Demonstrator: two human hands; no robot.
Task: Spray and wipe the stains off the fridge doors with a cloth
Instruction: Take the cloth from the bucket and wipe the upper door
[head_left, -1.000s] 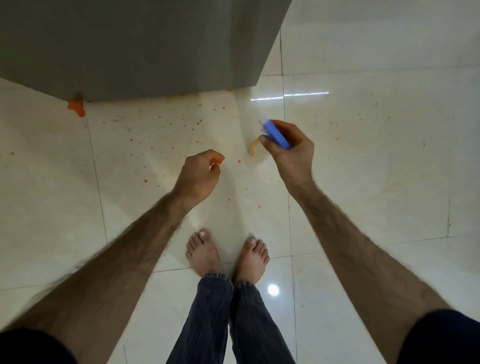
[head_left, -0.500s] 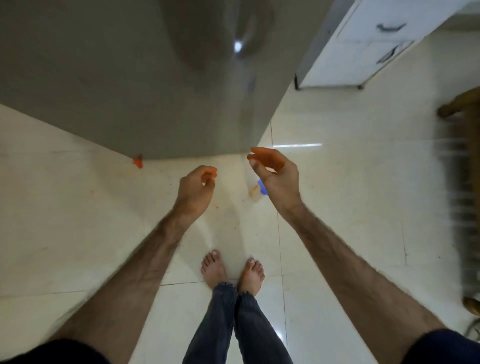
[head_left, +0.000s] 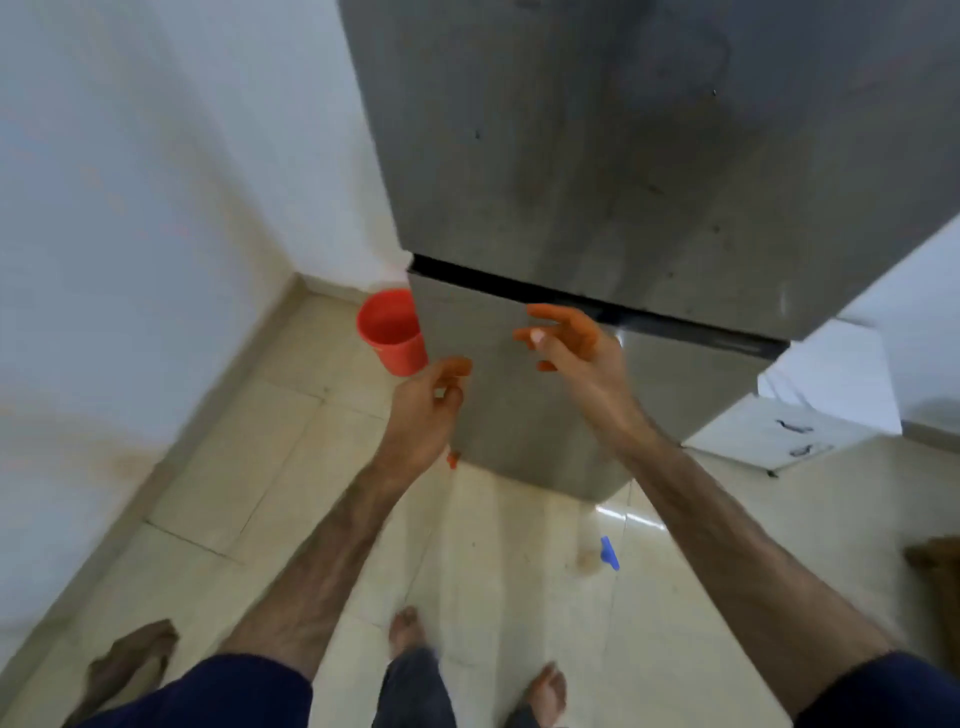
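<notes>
Fridge (head_left: 597, 156) fills the top of the head view from 11 to 2 o'clock, grey steel, two doors split by a dark gap; lower door (head_left: 498, 395) sits at frame centre. Upper door shows faint smears and small dark specks. Small orange stain (head_left: 453, 459) at the lower door's bottom left corner, just beside the left wrist.

Left hand (head_left: 428, 410) raised in front of the lower door's left edge, fingers loosely curled, thumb and forefinger tips near each other, nothing held, fingertips orange. Right hand (head_left: 576, 353) at 12 o'clock of centre, over the door gap, fingers spread and relaxed, nothing held, fingers orange too. Contact with the door: cannot tell, frame blurred.

Spray bottle (head_left: 597, 553) stands on the tiled floor (head_left: 311, 457) at 5 o'clock, clear body with blue top, well apart from both hands, just inside the right forearm. Red cup (head_left: 392, 332) on the floor at 10 o'clock, beside the fridge's left side near the wall. White cabinet (head_left: 789, 431) with dark handles at 3 o'clock. Bare feet at 6 o'clock.
</notes>
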